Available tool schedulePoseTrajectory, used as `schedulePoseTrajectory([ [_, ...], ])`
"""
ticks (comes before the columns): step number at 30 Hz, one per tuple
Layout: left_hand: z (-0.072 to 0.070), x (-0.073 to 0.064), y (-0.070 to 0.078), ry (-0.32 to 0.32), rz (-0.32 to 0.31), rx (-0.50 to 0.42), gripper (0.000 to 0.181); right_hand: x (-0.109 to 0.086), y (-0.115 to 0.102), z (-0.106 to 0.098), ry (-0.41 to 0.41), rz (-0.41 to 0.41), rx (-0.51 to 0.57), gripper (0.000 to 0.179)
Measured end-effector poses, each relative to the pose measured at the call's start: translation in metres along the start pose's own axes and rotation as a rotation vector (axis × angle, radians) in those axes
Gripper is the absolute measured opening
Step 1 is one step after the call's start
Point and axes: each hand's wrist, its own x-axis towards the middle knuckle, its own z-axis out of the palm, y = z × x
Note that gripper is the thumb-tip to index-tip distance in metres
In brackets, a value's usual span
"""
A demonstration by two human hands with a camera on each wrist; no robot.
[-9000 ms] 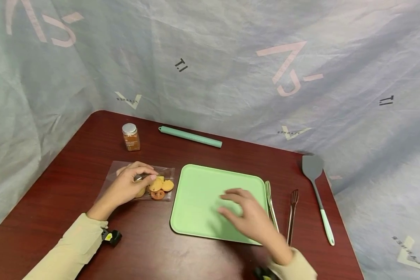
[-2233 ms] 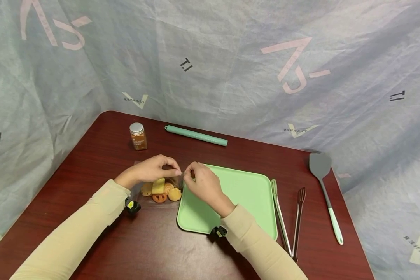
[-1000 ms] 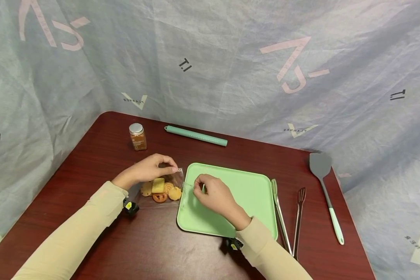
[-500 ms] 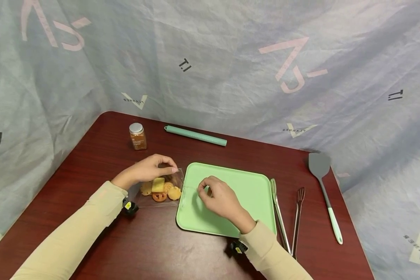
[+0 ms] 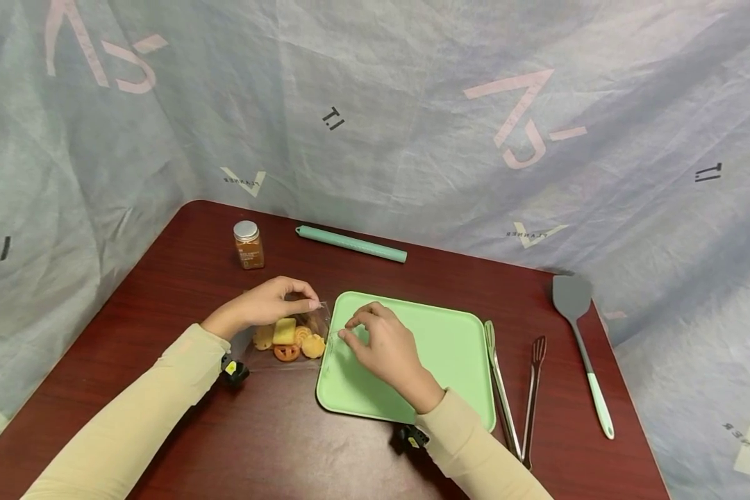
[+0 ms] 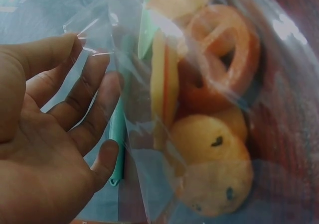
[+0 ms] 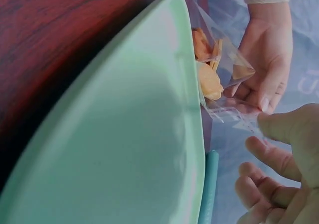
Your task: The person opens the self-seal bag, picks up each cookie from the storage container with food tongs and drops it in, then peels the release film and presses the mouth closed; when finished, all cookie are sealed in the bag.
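Note:
A clear plastic bag of cookies lies left of the light green tray, its edge lapping over the tray's rim. Inside are round cookies, a yellow rectangular sandwich biscuit and a pretzel-shaped cookie. My left hand pinches the bag's upper corner between thumb and fingertips, lifting it a little. Over the tray's left part, my right hand has its thumb and forefinger apart, close to the bag's open-looking edge. The right wrist view shows a gap between that thumb and forefinger.
A spice jar with a silver lid stands behind the bag. A green rod lies along the back. Metal tongs lie right of the tray, and a grey spatula is near the right edge.
Both hands met at the bag's edge 2.2 s ago. The right hand then drew right over the tray and has come back slightly left, thumb and forefinger parting. The left hand stays at the corner.

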Motion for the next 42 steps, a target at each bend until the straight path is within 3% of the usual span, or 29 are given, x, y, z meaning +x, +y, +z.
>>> schedulePoseTrajectory([
  [9, -0.001, 0.000, 0.001, 0.005, 0.001, 0.003, 0.019, -0.014, 0.009, -0.003, -0.024, -0.008, 0.095, 0.010],
  [19, -0.002, 0.005, -0.001, 0.017, 0.008, 0.000, 0.019, -0.067, 0.010, -0.018, -0.076, -0.057, 0.184, 0.009],
  [29, -0.003, 0.006, -0.004, 0.025, -0.041, -0.051, 0.021, -0.117, 0.011, -0.047, -0.214, -0.173, 0.228, 0.011],
  [34, -0.002, 0.007, -0.006, 0.024, -0.047, -0.073, 0.021, -0.127, 0.006, -0.052, -0.274, -0.220, 0.271, 0.009],
  [42, 0.001, 0.012, -0.009, 0.050, -0.051, -0.080, 0.020, -0.133, -0.003, -0.046, -0.445, -0.325, 0.320, 0.011],
])
